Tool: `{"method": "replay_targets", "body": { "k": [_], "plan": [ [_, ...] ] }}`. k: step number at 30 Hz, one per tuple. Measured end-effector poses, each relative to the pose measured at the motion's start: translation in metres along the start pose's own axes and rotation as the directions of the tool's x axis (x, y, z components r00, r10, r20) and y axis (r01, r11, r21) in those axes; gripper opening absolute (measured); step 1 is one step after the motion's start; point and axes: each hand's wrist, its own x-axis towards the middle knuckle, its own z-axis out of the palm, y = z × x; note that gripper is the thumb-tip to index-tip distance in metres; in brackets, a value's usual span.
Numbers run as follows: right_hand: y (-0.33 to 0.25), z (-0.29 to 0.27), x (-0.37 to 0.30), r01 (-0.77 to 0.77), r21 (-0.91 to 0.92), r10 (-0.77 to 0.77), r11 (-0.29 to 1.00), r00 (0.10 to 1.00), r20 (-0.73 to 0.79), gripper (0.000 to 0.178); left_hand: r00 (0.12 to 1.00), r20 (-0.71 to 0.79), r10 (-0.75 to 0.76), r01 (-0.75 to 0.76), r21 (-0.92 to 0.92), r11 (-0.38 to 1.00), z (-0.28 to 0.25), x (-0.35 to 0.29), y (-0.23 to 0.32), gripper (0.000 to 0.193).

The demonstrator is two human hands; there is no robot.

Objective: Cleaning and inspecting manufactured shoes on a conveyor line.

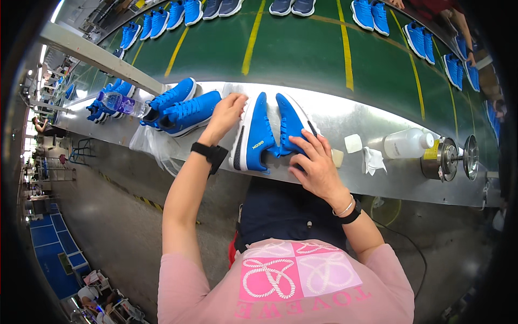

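Two blue sneakers with white soles lie side by side on the metal bench in front of me, toes pointing away. My right hand (318, 167) is on the right sneaker (291, 121), its fingers bent over the heel end and outer side. My left hand (226, 114) is beside the left sneaker (257, 135), near the outer sole edge, fingers stretched forward; its thumb is hidden. Left of that hand, another pair of blue sneakers (191, 112) sits on the bench, laces up.
Right of my right hand are a white block (353, 143), a crumpled white cloth (373, 161), a white bottle (407, 143) and a metal pot (441, 160). A water bottle (121, 102) and plastic bag (151, 143) are left. Beyond runs a green belt (302, 59) with shoe pairs.
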Motion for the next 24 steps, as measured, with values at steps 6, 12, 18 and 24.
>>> {"method": "replay_targets", "body": {
  "k": [6,12,18,24],
  "plan": [
    [0.008,0.008,0.0,-0.028,0.129,0.055,0.991,0.977,-0.205,0.019,0.969,0.054,-0.239,0.245,-0.271,0.931,-0.004,-0.054,-0.031,0.03],
    [0.01,0.002,-0.004,-0.107,0.215,0.184,0.971,0.907,-0.379,0.018,0.954,0.038,-0.297,0.288,-0.381,0.878,0.0,-0.091,-0.039,0.03],
    [0.027,-0.005,-0.005,-0.293,0.262,0.378,0.919,0.846,-0.378,0.015,0.967,-0.002,-0.256,0.234,-0.406,0.884,0.003,-0.096,-0.046,0.033],
    [0.041,-0.002,-0.002,-0.447,0.478,0.568,0.757,0.811,-0.141,0.03,0.979,-0.036,-0.198,0.163,-0.435,0.886,0.013,-0.089,-0.051,0.038]
  ]
}}
